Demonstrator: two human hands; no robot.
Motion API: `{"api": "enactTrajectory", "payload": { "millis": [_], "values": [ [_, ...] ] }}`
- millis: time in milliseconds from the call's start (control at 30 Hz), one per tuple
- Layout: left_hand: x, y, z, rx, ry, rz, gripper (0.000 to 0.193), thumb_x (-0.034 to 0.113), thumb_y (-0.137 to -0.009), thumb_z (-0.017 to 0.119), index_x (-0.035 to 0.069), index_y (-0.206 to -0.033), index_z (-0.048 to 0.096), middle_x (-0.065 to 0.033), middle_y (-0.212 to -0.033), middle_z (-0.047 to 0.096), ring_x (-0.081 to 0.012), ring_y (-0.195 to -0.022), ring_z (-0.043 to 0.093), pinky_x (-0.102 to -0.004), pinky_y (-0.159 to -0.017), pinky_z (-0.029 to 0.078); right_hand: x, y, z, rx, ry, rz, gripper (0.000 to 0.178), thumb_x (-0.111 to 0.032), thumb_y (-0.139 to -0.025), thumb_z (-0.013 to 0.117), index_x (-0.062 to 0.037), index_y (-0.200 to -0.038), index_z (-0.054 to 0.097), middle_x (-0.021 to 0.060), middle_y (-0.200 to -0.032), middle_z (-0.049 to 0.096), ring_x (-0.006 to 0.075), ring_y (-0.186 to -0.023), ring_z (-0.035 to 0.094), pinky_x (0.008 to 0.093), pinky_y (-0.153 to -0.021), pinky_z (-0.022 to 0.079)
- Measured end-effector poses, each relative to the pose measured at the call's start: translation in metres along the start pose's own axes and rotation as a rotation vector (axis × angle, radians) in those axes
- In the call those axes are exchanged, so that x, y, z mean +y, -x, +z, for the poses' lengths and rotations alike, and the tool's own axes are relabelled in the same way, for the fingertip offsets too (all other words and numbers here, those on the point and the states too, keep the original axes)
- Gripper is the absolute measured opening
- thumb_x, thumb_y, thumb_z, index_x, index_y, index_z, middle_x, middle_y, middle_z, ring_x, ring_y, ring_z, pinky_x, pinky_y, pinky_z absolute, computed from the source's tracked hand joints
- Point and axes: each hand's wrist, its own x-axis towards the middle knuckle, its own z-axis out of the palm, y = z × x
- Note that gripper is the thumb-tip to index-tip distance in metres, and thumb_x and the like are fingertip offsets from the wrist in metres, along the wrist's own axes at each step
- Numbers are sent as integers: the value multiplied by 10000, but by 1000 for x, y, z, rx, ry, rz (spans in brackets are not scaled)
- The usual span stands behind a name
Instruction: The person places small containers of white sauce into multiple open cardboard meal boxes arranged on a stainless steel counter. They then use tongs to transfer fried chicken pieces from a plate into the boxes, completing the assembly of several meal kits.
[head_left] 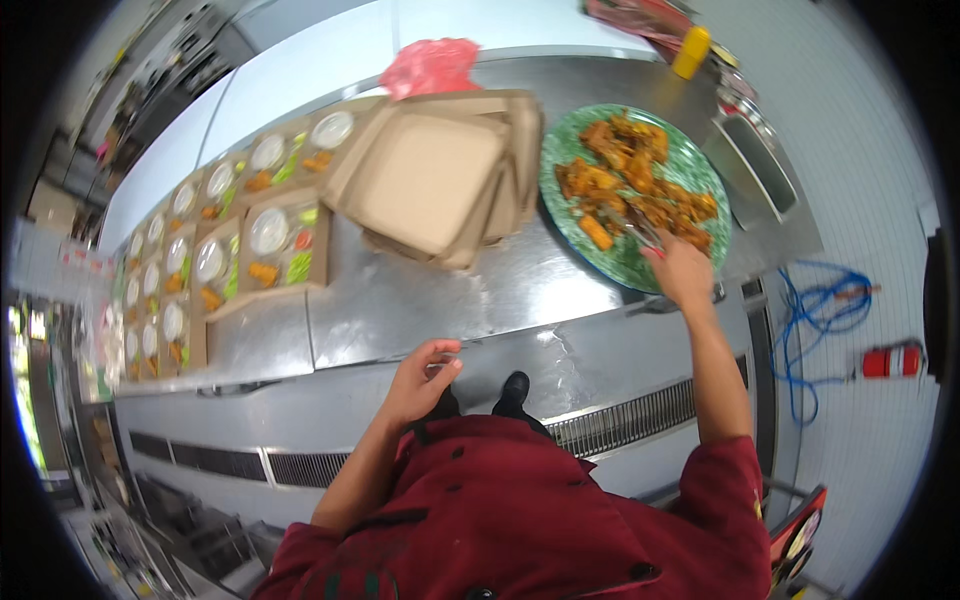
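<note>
My right hand (682, 270) is closed round a pair of tongs (638, 232) with red on the grip. The metal ends of the tongs reach in among pieces of fried chicken (628, 150); whether they grip a piece, I cannot tell. The chicken is heaped on a large round green plate (578, 250) at the counter's right. In front of the counter edge my left hand (420, 382) hangs with nothing in it, fingers apart and slightly curled. Between the plate and the filled boxes lies a stack of flattish brown cardboard boxes (430, 185).
Open boxes (272, 240) with white round tubs, lettuce and chicken line the left of the steel counter (400, 310). A red plastic bag (430, 66) lies behind the stack. Right of the plate are a metal pan (750, 165) and a yellow bottle (691, 52). A blue hose (825, 305) lies coiled beyond.
</note>
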Motion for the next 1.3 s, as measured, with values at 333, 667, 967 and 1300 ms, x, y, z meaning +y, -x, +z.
{"api": "enactTrajectory", "payload": {
  "millis": [333, 667, 967, 1300],
  "values": [
    [-13, 29, -105, 177, -30, 148, 314, 175, -986, 719, 51, -1269, 664, -69, -1130, 708, -176, -1006, 675, -323, -912, 542, 48, 6, -41, 1, -827, 194, 391, -337, -1041, 665, -43, -1299, 670, -50, -791, 562, 16, -535, 413, 205, -449, 323],
    [-45, 13, -328, 606, -193, 385, 250, 161, -913, 772, 32, -1120, 715, -104, -978, 743, -228, -903, 714, -349, -848, 563, -352, 44, -80, -451, -676, -288, 452, -231, -972, 733, -14, -1363, 662, -23, -853, 627, 35, -599, 472, 213, -519, 390],
    [-30, -35, -420, 432, -356, 441, 364, 167, -868, 823, 22, -1181, 707, -117, -1084, 750, -217, -974, 726, -346, -882, 569, -511, 21, 19, -162, -29, -676, 440, -459, -933, 713, -163, -1258, 718, 82, -967, 740, 323, -842, 716, 440, -736, 558],
    [-29, -67, -415, 200, -405, 332, 345, 141, -816, 829, 14, -1120, 728, -185, -1059, 744, -321, -949, 743, -419, -852, 582, -540, 0, 21, -221, 345, -802, 510, -453, -896, 736, -193, -1327, 652, 29, -960, 691, 296, -819, 716, 445, -708, 569]
  ]
}}
